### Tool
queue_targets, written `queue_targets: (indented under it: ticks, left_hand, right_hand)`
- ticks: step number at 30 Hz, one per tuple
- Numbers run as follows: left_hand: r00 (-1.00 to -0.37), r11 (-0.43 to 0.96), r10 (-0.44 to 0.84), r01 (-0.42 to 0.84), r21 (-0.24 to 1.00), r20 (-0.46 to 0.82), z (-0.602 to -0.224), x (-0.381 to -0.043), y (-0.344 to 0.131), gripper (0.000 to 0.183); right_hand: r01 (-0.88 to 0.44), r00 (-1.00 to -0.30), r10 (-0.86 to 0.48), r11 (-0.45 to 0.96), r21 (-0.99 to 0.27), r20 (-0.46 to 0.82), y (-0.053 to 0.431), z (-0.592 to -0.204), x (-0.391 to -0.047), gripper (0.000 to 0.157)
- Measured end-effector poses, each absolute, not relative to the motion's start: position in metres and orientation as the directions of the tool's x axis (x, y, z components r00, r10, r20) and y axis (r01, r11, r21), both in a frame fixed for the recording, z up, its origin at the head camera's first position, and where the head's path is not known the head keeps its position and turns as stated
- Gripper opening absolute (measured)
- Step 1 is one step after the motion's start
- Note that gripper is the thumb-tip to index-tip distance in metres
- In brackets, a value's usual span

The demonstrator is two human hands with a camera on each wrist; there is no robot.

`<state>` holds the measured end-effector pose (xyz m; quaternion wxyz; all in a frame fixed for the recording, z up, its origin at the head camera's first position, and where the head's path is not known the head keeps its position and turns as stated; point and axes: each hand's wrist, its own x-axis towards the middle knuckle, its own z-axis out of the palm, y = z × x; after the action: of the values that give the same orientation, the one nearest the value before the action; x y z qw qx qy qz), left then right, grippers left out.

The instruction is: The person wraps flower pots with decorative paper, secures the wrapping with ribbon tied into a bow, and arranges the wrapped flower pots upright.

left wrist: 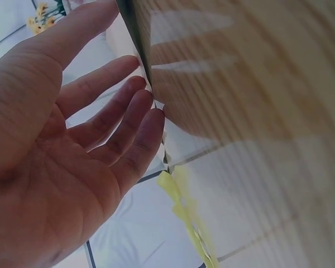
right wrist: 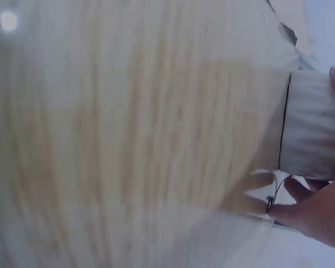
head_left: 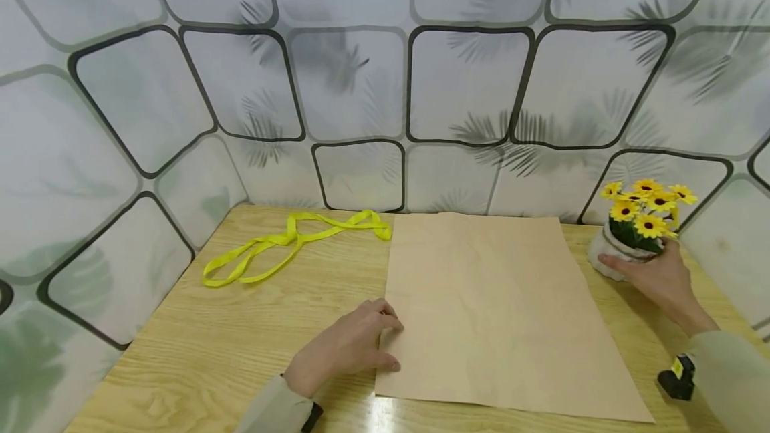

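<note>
A large sheet of brown paper [head_left: 493,313] lies flat on the wooden table. My left hand [head_left: 355,339] rests at its left edge, thumb and fingertips over the border of the sheet. In the left wrist view that hand [left wrist: 61,167] shows its palm, with loosely bent fingers and nothing held. To the right of the paper stands a whitish pot [head_left: 606,256] of yellow artificial sunflowers [head_left: 650,224]. My right hand [head_left: 662,279] grips this pot, thumb across the front; its far fingers are hidden in the head view. The right wrist view shows the pot's side [right wrist: 315,125] close to the tabletop.
A tangled yellow ribbon [head_left: 277,240] lies at the back left of the wooden table [head_left: 240,333]. Behind and beside the table hangs a patterned fabric wall [head_left: 355,85]. Light glares off the tabletop near the front edge.
</note>
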<state>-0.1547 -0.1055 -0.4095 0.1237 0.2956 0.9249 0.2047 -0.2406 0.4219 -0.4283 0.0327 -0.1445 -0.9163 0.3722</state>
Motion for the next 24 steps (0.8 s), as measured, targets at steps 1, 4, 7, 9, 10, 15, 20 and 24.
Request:
queue_targets:
  ticks: [1,4,7,9,10,15,20,24]
  left_hand:
    - [-0.794,0.741,0.598,0.497,0.452,-0.108,-0.410,-0.155,-0.105,0.051]
    - [-0.791,0.736,0.603,0.502,0.454,-0.103,-0.411,-0.155,-0.105,0.050]
    - [-0.790,0.739,0.603,0.501,0.451,-0.111,-0.411,-0.156,-0.105,0.050]
    - [-0.790,0.740,0.602,0.498,0.453,-0.117,-0.411,-0.156,-0.105,0.050]
    - [-0.790,0.741,0.602,0.496,0.453,-0.119,-0.411,-0.156,-0.105,0.050]
    - [-0.790,0.734,0.604,0.500,0.459,-0.105,-0.411,-0.156,-0.106,0.050]
    - [-0.787,0.727,0.610,0.509,0.462,-0.092,-0.412,-0.156,-0.107,0.050]
    - [-0.790,0.730,0.605,0.499,0.466,-0.102,-0.412,-0.156,-0.107,0.051]
  right_hand:
    - [0.248,-0.954,0.295,0.674,-0.696,-0.054,0.421,-0.428,-0.241,0.123]
    - [0.269,-0.944,0.322,0.642,-0.718,-0.065,0.419,-0.428,-0.239,0.124]
    - [0.288,-0.932,0.356,0.618,-0.732,-0.066,0.415,-0.428,-0.236,0.124]
    - [0.291,-0.928,0.369,0.619,-0.730,-0.057,0.412,-0.427,-0.235,0.123]
    - [0.290,-0.927,0.372,0.623,-0.726,-0.051,0.411,-0.427,-0.234,0.122]
    - [0.278,-0.930,0.366,0.649,-0.709,-0.029,0.408,-0.421,-0.233,0.121]
    - [0.257,-0.932,0.363,0.648,-0.717,-0.006,0.404,-0.422,-0.231,0.120]
    - [0.243,-0.931,0.365,0.651,-0.720,0.016,0.403,-0.424,-0.231,0.118]
